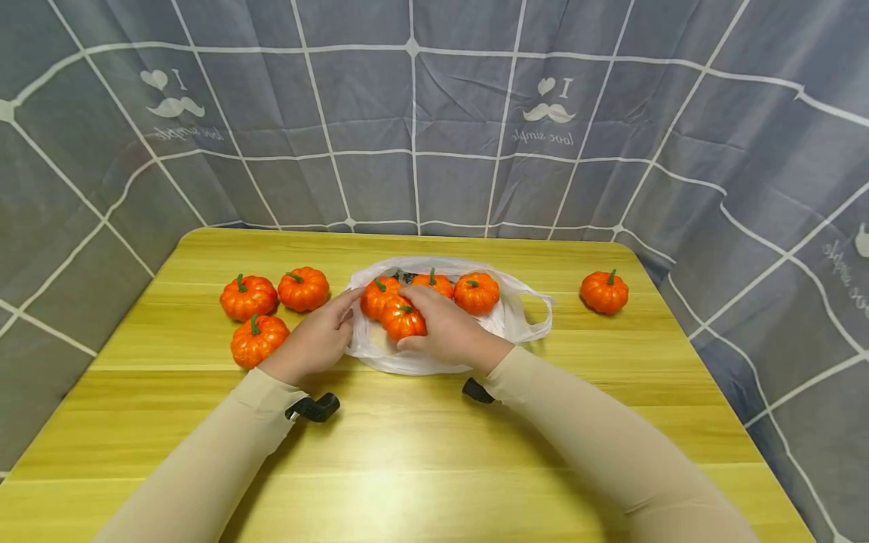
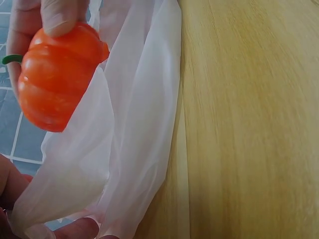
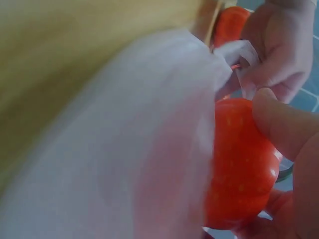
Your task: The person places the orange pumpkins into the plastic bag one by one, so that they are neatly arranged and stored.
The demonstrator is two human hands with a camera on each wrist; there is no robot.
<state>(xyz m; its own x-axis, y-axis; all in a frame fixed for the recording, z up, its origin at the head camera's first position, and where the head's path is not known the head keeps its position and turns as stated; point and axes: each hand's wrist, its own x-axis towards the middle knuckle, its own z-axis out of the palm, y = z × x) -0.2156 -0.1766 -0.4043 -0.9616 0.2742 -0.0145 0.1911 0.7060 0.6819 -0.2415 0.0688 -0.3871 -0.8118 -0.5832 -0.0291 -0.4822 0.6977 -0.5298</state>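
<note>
A small orange toy pumpkin [image 1: 404,320] with a green stem is gripped by my right hand [image 1: 451,328], over the opening of a white plastic bag [image 1: 407,365]. In the right wrist view, the thumb lies on one side of this pumpkin [image 3: 239,164], with fingers on the other. My left hand [image 1: 317,343] pinches the bag's left rim, and the left wrist view shows the plastic [image 2: 75,174] bunched at its fingers. Other pumpkins, such as one at the bag's right [image 1: 477,293], sit inside the bag; my right hand partly hides one behind it.
Left of the bag, three pumpkins [image 1: 248,297] are grouped on the wooden table [image 1: 380,483]. A single pumpkin [image 1: 604,292] stands far right. One bag handle [image 1: 539,317] spreads rightward on the tabletop. A grey checked curtain [image 1: 462,188] surrounds the table's back and sides.
</note>
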